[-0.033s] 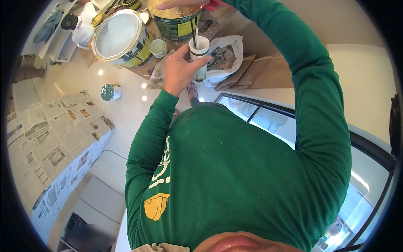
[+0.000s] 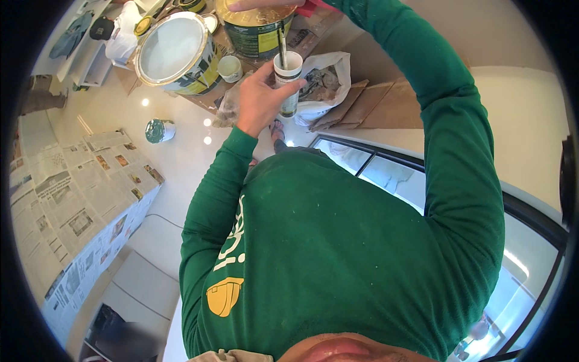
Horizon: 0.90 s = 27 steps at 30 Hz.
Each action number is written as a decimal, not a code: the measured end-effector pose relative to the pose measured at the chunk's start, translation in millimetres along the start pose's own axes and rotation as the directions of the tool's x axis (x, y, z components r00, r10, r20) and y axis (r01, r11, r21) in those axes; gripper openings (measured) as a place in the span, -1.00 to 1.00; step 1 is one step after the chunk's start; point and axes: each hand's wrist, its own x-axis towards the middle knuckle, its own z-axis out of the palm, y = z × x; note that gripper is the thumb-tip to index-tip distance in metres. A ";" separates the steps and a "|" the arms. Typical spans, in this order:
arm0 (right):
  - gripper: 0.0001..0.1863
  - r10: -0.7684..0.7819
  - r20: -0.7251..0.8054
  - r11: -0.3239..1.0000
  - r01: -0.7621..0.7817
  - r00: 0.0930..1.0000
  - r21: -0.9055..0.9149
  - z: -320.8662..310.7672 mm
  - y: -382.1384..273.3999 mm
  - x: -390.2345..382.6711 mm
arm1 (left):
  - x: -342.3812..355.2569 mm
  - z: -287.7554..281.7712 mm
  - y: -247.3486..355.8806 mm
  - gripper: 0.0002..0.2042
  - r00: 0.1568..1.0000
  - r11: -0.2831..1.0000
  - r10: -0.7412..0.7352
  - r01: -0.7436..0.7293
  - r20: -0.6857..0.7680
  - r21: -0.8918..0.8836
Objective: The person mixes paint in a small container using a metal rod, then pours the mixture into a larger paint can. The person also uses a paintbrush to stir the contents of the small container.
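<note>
My left hand [image 2: 263, 96] is wrapped round a small white cylindrical container [image 2: 289, 90] with a dark printed label, held upright with its top uncovered. A thin dark-and-light stick-like tool [image 2: 282, 48] stands in it, leaning on the rim; its lower end is hidden inside. At the top edge, my right hand [image 2: 265, 3] reaches across the yellow top of a dark green and yellow bucket [image 2: 253, 39]. One finger lies stretched out there, while the rest of that hand is cut off by the frame. Part of a red item [image 2: 313, 7] shows beside the right wrist.
Left of the hands stands a large paint bucket [image 2: 208, 63] holding pale contents, with a small tub [image 2: 230, 69] beside it. Near my left hand are a white plastic bag [image 2: 329, 78] and cardboard [image 2: 386, 105]. A green-topped can [image 2: 160, 130] and a newspaper-covered surface [image 2: 78, 187] lie left.
Buckets, tub and the held container appear very slightly further right in the view. Both hands keep nearly the same pose, and the left still grips the container.
</note>
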 end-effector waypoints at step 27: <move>-0.83 -0.463 -0.572 0.600 0.714 0.677 0.360 -4.5 -157.0 -113.4 | -131.2 -91.5 98.4 -0.42 0.936 0.932 0.241 -0.149 -0.258 0.330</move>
